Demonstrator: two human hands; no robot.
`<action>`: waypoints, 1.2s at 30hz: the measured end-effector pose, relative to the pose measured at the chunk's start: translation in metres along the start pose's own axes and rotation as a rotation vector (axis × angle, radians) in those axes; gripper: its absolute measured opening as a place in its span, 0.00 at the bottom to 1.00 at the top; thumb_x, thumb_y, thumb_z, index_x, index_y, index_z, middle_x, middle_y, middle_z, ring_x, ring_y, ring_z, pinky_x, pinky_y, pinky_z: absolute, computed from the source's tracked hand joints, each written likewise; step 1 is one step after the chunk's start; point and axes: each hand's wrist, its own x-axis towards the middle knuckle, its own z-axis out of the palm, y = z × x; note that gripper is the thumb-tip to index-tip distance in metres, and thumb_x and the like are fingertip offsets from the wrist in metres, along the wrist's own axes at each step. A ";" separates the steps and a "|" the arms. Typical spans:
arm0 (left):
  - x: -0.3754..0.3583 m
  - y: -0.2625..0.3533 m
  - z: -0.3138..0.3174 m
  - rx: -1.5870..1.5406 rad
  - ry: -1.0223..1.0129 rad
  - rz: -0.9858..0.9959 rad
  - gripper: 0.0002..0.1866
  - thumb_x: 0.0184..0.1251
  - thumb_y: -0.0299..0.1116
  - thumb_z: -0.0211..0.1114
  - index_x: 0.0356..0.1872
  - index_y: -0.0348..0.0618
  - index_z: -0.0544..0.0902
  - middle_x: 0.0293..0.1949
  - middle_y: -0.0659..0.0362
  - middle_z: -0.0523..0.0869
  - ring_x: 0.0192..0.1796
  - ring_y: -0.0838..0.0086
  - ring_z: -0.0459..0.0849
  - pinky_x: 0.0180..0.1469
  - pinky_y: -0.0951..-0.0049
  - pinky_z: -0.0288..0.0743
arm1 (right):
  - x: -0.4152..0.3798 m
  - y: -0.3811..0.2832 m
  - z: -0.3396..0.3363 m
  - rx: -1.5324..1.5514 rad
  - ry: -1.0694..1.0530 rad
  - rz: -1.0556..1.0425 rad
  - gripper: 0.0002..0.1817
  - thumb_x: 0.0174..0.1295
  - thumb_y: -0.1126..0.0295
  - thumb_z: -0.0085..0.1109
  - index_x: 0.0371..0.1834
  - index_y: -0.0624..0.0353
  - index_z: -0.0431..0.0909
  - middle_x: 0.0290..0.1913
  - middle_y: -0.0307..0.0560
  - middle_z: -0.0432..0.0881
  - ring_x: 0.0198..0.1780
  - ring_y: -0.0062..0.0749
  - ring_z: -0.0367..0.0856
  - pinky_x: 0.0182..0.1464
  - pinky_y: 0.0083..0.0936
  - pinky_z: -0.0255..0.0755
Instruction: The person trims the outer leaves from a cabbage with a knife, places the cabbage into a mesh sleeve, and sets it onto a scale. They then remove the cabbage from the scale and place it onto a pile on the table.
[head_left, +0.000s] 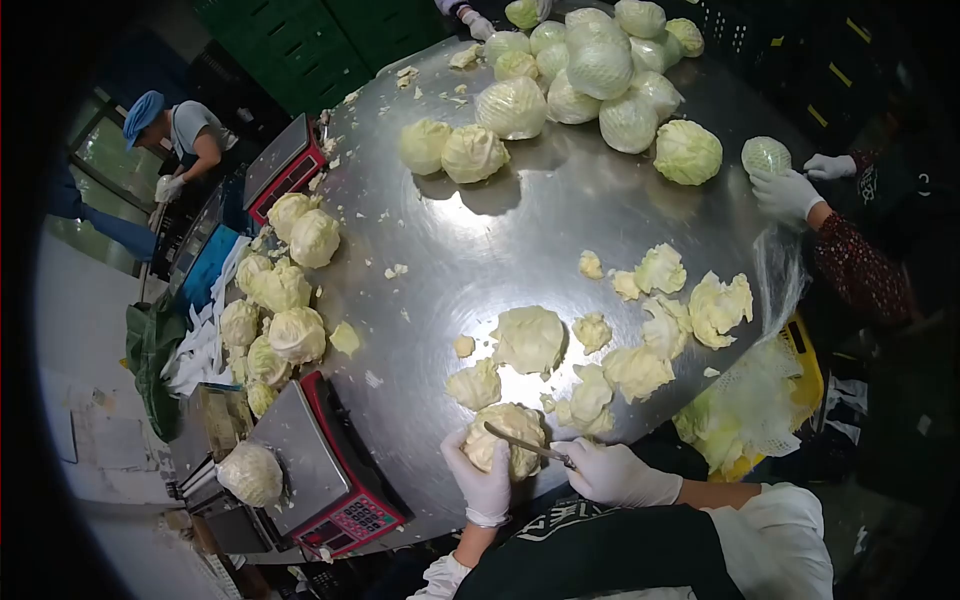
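Observation:
A pale cabbage [515, 428] rests at the near edge of the metal table, its outer leaves partly trimmed. My left hand [482, 482], in a white glove, grips it from the left side. In my gloved right hand [618, 474] is a small knife [530, 445], its blade lying across the top of the cabbage and pointing left. Just beyond, a large cabbage leaf [529, 340] and a smaller leaf piece [474, 384] lie on the steel. More torn leaves [640, 372] spread to the right of the cabbage.
Wrapped cabbages [600, 60] are heaped at the far side of the table [400, 330]. Bare cabbages [297, 335] line the left edge near a red scale [350, 505]. A co-worker's gloved hand [787, 195] holds a wrapped cabbage. A yellow crate [806, 360] with leaves stands at right.

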 end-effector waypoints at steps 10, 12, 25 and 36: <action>-0.008 -0.023 -0.002 0.117 0.020 0.184 0.38 0.57 0.40 0.78 0.62 0.35 0.68 0.56 0.48 0.71 0.63 0.59 0.70 0.68 0.56 0.64 | 0.059 0.026 0.001 0.050 -0.069 0.450 0.15 0.71 0.65 0.53 0.56 0.60 0.73 0.46 0.59 0.83 0.40 0.59 0.85 0.48 0.46 0.79; -0.006 -0.030 -0.024 -0.230 -0.032 -0.122 0.41 0.60 0.40 0.76 0.68 0.33 0.64 0.62 0.48 0.71 0.65 0.62 0.72 0.70 0.59 0.67 | 0.058 0.036 -0.006 0.173 -0.106 0.453 0.16 0.70 0.65 0.54 0.56 0.60 0.73 0.46 0.58 0.83 0.38 0.56 0.86 0.45 0.46 0.78; 0.047 -0.011 -0.001 -0.491 -0.363 -0.294 0.44 0.55 0.35 0.82 0.71 0.34 0.68 0.65 0.47 0.78 0.65 0.61 0.77 0.69 0.60 0.72 | 0.044 0.026 -0.018 0.426 -0.123 0.076 0.39 0.66 0.54 0.69 0.74 0.66 0.67 0.68 0.59 0.77 0.68 0.43 0.77 0.69 0.35 0.70; 0.027 -0.003 0.017 -0.426 -0.236 -0.170 0.52 0.53 0.30 0.83 0.76 0.36 0.57 0.67 0.46 0.70 0.68 0.61 0.73 0.70 0.60 0.70 | 0.027 0.003 -0.011 0.274 -0.062 0.239 0.35 0.76 0.62 0.52 0.81 0.65 0.54 0.77 0.70 0.61 0.72 0.58 0.72 0.69 0.38 0.71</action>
